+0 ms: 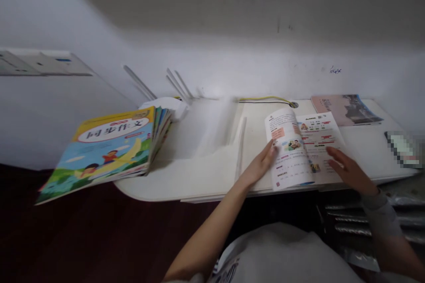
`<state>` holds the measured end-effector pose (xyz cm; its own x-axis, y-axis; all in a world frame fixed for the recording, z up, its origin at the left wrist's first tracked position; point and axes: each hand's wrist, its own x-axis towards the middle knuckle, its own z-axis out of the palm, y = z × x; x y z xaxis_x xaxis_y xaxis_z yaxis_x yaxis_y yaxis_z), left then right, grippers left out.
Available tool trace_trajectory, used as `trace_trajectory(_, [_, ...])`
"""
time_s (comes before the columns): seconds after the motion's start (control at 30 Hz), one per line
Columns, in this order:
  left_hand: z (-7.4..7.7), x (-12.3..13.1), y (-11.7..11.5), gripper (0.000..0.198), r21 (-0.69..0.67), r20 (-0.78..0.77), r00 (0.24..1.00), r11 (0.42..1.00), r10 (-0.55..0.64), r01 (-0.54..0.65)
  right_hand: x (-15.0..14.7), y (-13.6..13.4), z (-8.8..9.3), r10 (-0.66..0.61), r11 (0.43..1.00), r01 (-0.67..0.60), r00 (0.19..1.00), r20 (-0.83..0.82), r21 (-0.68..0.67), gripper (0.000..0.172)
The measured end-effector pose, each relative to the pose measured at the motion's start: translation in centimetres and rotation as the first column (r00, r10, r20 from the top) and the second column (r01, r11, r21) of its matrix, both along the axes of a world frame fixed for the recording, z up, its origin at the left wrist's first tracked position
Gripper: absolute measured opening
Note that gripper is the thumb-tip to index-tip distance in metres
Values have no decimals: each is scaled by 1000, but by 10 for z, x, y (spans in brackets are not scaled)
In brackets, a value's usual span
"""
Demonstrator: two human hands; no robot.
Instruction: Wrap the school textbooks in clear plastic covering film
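An open book [288, 150] with colour pictures and printed text lies near the desk's front edge, its left pages raised and curved. My left hand [262, 164] grips the outer left edge of those pages, the thumb side against the paper. Over the lower right page is my right hand [350, 171], its fingers apart and holding nothing. Whether its fingertips touch the paper I cannot tell.
A stack of colourful books [109, 150] overhangs the left end of the white desk [199, 181]. Behind it stands a white router [171, 105] with antennas. A pink-grey booklet [345, 110] lies at the back right, near a pixelated phone-like object [403, 148]. A yellow cable [265, 98] runs along the wall.
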<state>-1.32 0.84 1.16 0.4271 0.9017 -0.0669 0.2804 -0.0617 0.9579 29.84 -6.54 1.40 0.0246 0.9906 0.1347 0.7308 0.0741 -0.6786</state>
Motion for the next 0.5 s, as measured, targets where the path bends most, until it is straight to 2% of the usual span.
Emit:
trace_trajectory(0.03, [4, 12, -2, 77, -30, 76, 997, 999, -34, 36, -11, 1, -1, 73, 997, -75, 994, -78, -24, 51])
trace_trajectory(0.1, [9, 39, -7, 80, -78, 214, 975, 994, -57, 76, -26, 3, -1, 139, 990, -142, 976, -166, -9, 53])
trace_trajectory(0.2, [15, 76, -11, 77, -115, 391, 920, 990, -35, 87, -31, 3, 3, 120, 992, -110, 977, -175, 66, 57])
trace_trajectory(0.27, [17, 97, -13, 71, -42, 484, 873, 995, -62, 93, -25, 2, 9, 91, 993, -71, 972, -218, 99, 61])
trace_trajectory(0.33, [17, 111, -13, 65, 120, 496, 860, 991, -117, 65, -14, 2, 13, 36, 993, 0, 952, -304, 119, 61])
trace_trajectory(0.4, [14, 118, -12, 59, 299, 346, 925, 953, -157, 50, 3, 1, 16, -57, 992, 98, 913, -405, 83, 57])
trace_trajectory(0.47, [8, 116, -10, 54, 432, 11, 983, 887, -184, 161, 23, -1, 15, -174, 981, 193, 845, -505, -15, 54])
trace_trajectory(0.5, [6, 110, -8, 51, 467, -187, 965, 847, -186, 253, 33, -3, 13, -227, 972, 226, 807, -545, -70, 53])
